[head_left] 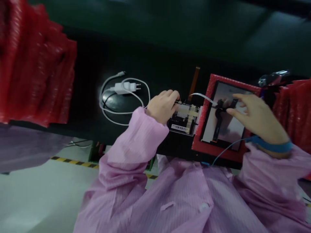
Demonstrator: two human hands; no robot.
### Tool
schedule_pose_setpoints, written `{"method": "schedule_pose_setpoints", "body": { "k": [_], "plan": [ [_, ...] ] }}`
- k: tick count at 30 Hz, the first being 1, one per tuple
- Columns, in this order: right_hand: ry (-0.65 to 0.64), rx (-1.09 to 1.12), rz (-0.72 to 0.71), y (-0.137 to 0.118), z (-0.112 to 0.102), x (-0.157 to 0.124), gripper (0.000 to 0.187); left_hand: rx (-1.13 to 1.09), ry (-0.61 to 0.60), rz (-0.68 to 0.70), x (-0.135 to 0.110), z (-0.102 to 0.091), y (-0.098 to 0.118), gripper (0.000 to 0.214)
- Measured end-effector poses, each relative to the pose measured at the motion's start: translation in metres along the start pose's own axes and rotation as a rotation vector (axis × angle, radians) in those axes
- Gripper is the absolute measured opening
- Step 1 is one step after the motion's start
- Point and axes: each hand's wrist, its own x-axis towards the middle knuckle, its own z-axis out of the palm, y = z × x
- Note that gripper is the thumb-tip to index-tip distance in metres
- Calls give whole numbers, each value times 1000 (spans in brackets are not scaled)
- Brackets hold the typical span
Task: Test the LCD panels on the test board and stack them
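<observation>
My left hand [163, 105] is curled with its fingers pressed on the top edge of a small circuit board [182, 121] on the dark bench. A thin white ribbon cable [202, 96] runs from the board to the right. My right hand [255, 116] pinches the black flex connector [224, 105] lying on a grey display panel [225, 119]. The panel rests in a red bubble-wrap sleeve [206, 147]. A blue wrist strap [274, 145] with a blue cord circles my right wrist. Both arms wear pink sleeves.
A white charger with its coiled cable [123, 88] lies left of the board. Red bubble-wrap bags hang at the far left [34, 61] and stand at the right [293, 110]. An orange flex strip [193, 82] lies behind the board. The bench edge and a yellow-black floor stripe [73, 161] are below.
</observation>
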Motion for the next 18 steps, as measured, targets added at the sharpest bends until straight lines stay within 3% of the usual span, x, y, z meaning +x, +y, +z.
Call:
{"method": "schedule_pose_setpoints", "body": {
  "k": [4,8,13,18],
  "plan": [
    [94,31,-28,4,32,4,59,74,133,67,-21,12,13,18],
    [186,33,-42,0,45,5,44,111,140,47,-33,26,22,26],
    [231,99,-97,-1,49,7,33,166,156,-4,-32,43,29,38],
    [291,71,-121,-19,36,-3,28,272,177,-32,-30,50,33,45]
  ]
}}
